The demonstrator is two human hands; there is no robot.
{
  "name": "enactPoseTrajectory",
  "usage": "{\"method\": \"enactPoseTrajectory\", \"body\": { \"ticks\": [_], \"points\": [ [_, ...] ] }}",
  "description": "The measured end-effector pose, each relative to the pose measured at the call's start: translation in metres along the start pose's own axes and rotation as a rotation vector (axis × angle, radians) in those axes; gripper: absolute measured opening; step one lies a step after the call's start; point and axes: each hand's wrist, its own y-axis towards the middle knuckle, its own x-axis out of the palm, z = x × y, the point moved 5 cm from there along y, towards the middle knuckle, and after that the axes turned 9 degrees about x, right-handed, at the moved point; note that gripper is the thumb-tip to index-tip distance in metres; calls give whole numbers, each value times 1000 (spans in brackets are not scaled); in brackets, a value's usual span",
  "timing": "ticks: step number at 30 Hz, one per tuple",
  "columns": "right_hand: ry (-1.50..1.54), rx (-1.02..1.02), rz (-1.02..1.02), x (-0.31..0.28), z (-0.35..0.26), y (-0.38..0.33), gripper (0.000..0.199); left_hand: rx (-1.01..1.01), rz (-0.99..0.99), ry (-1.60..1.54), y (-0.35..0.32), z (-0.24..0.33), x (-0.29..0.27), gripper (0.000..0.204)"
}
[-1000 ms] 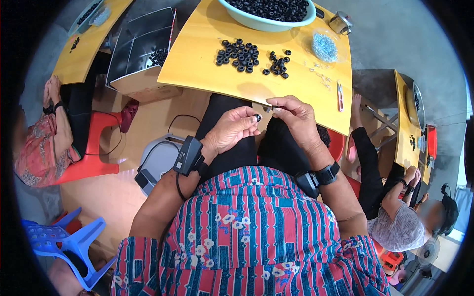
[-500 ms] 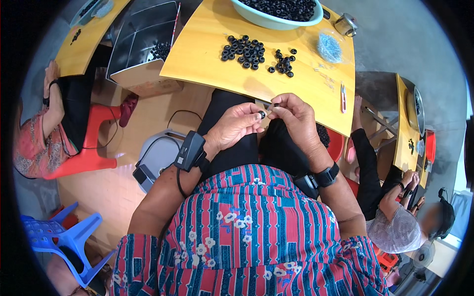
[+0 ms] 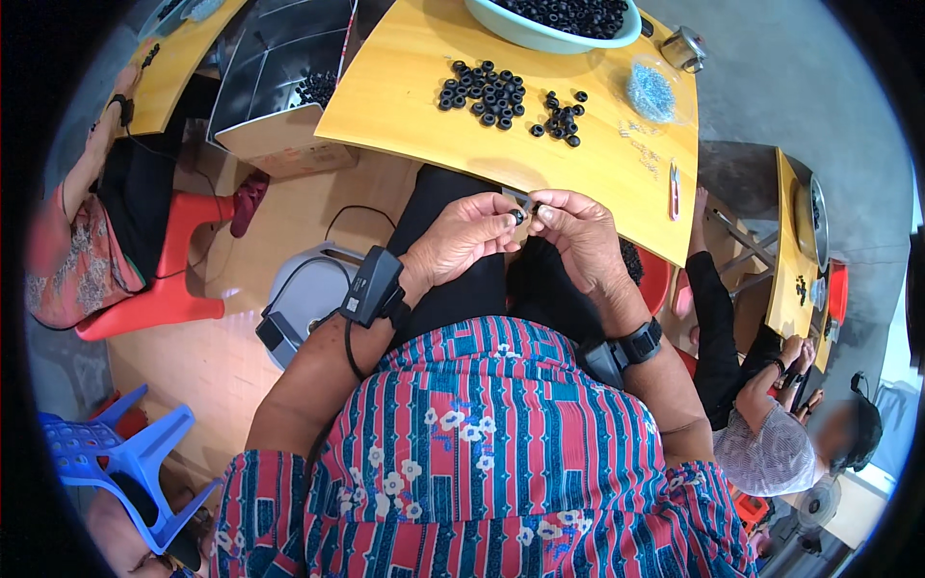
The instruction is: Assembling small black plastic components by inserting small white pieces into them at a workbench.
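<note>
1. In the head view, the left hand sits in the middle of the frame, just below the near edge of the yellow table. Its fingers are curled in, and the thumb and first finger pinch a small black ring.
2. The right hand is just beside the left hand, and their fingertips meet at the ring. Its fingers are bent and pinched close too. I cannot tell if it holds anything of its own.
3. The ring is in the middle of the frame, between the two hands, over the person's dark lap.
4. Up on the table, in the upper middle, lies a pile of black rings. A smaller pile lies just to its right.
5. A pale green bowl full of black rings stands at the top edge.
6. A clear bag of small shiny bits lies at the upper right of the table.
7. A black band is on the left wrist, and another one is on the right wrist.
8. A blue plastic stool is at the lower left.
</note>
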Motion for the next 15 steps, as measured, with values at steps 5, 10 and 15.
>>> {"method": "enactPoseTrajectory", "body": {
  "ticks": [5,10,15],
  "points": [
    [149,-2,-32,6,6,1,17,5,29,1,2,-1,1,15],
    [241,38,-111,7,15,4,18,35,6,-7,2,1,3,15],
    [279,42,-133,8,18,6,18,40,13,-7,1,2,4,14]
  ]
}}
